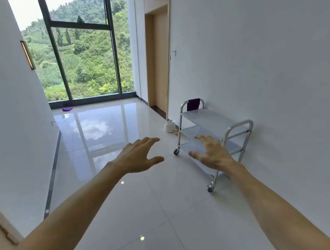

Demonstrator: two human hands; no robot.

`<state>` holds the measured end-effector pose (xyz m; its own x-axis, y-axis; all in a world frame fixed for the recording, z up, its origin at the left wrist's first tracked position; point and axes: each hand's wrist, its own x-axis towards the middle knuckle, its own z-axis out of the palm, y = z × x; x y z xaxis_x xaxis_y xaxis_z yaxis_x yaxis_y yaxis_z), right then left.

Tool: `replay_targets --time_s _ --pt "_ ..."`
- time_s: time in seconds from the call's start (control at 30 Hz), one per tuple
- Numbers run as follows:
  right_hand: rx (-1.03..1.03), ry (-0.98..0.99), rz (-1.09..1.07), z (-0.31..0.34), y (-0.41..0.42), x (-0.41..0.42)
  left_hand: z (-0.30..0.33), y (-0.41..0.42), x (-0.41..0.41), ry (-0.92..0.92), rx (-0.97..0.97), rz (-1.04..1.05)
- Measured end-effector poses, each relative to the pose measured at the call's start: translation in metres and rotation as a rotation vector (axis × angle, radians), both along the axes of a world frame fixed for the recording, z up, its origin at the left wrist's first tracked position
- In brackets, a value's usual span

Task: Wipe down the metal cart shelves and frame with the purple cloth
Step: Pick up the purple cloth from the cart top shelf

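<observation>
Both my hands are out in front of me, fingers spread wide and holding nothing: left hand [139,156], right hand [211,154].

The shiny metal two-shelf cart on castors [215,135] stands against the white wall, ahead and to my right. Its long axis runs away from me along the wall, near end towards me, far end towards the wooden door. From here my right hand overlaps the near hoop handle and lower shelf in the view, but I judge it is not touching; the cart looks well beyond reach.

The dark purple cloth [193,104] hangs draped over the far hoop handle, so it sits at the end of the cart farthest from me. Right hand is the nearer one to it; the left is off to the side over the glossy white tiled floor [165,211].

Another small purple item [67,109] lies on the floor by the large window; too small to identify.

Judgement: nothing wiped yet. Next move needs me to walk along the cart's open side to the far handle and take the cloth with the right hand.
</observation>
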<state>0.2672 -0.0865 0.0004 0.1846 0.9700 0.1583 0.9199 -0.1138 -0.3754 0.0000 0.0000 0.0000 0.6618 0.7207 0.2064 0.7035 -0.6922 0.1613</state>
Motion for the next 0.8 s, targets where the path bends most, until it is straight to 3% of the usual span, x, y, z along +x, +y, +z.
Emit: replay_targets --time_s 0.47,0.8 --pt "-0.003 0.071 -0.085 -0.009 0.194 0.052 -0.006 0.217 0.071 -0.045 -0.087 -0.063" --pt "-0.001 0.136 -0.082 -0.035 0.331 0.138 -0.028 0.343 0.151 -0.077 -0.153 -0.056"
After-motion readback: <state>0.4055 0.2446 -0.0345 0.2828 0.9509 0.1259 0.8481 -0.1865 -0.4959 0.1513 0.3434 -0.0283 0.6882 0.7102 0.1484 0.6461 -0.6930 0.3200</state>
